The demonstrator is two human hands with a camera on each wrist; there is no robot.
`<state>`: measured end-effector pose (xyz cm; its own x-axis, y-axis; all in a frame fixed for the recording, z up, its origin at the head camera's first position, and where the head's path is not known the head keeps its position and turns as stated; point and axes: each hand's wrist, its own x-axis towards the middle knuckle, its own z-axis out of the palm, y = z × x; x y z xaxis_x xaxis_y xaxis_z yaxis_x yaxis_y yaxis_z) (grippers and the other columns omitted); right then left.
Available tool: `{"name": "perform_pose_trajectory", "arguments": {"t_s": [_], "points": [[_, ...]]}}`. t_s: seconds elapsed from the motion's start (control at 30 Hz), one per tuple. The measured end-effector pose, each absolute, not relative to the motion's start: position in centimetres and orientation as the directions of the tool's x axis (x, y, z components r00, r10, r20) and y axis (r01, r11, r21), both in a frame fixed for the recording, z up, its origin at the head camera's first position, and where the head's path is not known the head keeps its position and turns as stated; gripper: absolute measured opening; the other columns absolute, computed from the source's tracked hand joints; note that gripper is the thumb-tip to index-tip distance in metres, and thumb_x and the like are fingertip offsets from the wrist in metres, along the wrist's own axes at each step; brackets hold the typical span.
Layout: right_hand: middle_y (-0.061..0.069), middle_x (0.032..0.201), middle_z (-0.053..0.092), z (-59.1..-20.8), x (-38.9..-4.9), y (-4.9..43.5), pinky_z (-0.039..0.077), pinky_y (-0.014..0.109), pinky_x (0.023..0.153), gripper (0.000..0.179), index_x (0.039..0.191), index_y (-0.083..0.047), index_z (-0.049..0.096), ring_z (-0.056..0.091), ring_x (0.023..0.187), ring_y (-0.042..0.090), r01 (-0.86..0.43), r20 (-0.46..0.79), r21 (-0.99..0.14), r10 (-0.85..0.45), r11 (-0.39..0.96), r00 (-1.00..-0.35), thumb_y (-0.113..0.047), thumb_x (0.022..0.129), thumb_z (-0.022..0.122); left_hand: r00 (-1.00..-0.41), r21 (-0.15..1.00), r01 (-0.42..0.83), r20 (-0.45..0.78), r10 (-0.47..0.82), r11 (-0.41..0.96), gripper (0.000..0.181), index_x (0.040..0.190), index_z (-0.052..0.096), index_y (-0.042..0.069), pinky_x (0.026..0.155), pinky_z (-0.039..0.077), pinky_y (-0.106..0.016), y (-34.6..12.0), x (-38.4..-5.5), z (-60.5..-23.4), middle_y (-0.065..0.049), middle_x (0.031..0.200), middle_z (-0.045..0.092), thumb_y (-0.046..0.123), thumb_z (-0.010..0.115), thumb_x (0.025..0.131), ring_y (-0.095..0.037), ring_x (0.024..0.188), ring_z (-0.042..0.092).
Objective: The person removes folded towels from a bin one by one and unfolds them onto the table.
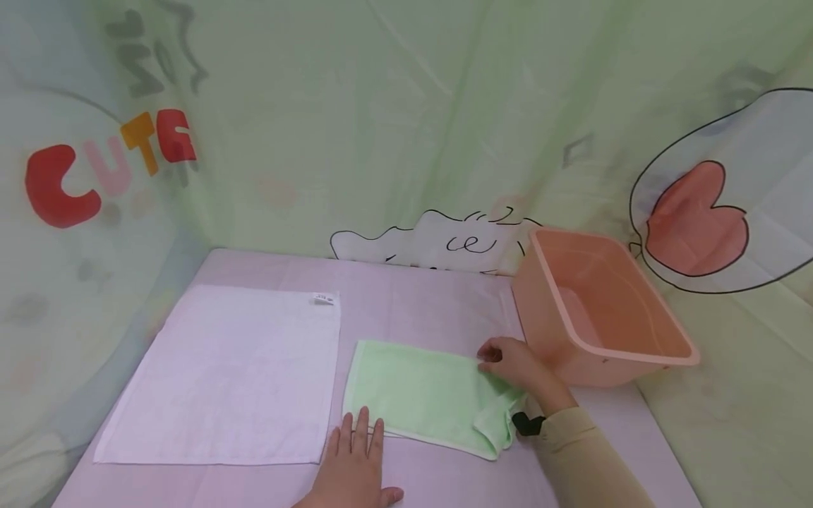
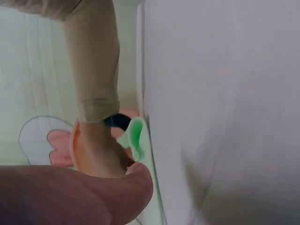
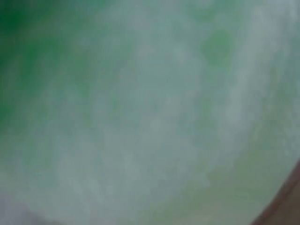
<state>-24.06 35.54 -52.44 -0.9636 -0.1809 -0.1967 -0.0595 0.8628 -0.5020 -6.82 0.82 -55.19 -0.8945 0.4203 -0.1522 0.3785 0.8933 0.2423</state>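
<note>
A light green towel [image 1: 413, 388], folded into a long strip, lies on the table in the head view. At its right end my right hand [image 1: 514, 363] pinches the far edge with curled fingers. The near right corner there is lifted and flipped over. My left hand [image 1: 352, 458] lies flat, fingertips at the towel's near left edge. In the left wrist view, the towel's raised end [image 2: 136, 136] curls up beside the right hand [image 2: 105, 150]. Blurred green cloth [image 3: 140, 103] fills the right wrist view.
A white towel [image 1: 235, 374] with a small label lies spread out on the left. An orange plastic tub [image 1: 540, 310] stands at the back right, close behind the right hand. Printed curtains [image 1: 381, 127] hang along the back and sides of the pale purple table [image 1: 419, 296].
</note>
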Motion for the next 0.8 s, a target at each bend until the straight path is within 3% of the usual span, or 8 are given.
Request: {"name": "perform_pose_trajectory", "arguments": {"t_s": [0.37,0.8], "points": [[0.0,0.091,0.069,-52.9,-23.7,35.5,0.051,0.032,0.078,0.004,0.096,-0.015,0.076,0.06,0.087,0.018,-0.049,-0.194,-0.491,-0.163,0.87,-0.967,-0.015,0.096,0.08,-0.913,0.294,0.304,-0.184,0.365,0.906,0.11,0.164,0.038,-0.002,0.128,0.027,-0.07,1.9,-6.8,-56.0,-0.034,0.174,0.023,0.077,0.064,0.092,-0.058,0.161,0.021],[0.0,0.087,0.067,-53.1,-22.8,35.8,0.049,0.03,0.075,0.007,0.092,-0.014,0.075,0.058,0.085,0.017,-0.062,-0.16,-0.483,-0.158,0.873,-0.974,-0.015,0.095,0.081,-0.916,0.176,0.346,-0.15,0.373,0.921,0.105,0.163,0.041,-0.003,0.129,0.03,-0.065,1.5,-8.2,-55.7,-0.028,0.174,0.03,0.077,0.055,0.095,-0.05,0.162,0.027]]}}
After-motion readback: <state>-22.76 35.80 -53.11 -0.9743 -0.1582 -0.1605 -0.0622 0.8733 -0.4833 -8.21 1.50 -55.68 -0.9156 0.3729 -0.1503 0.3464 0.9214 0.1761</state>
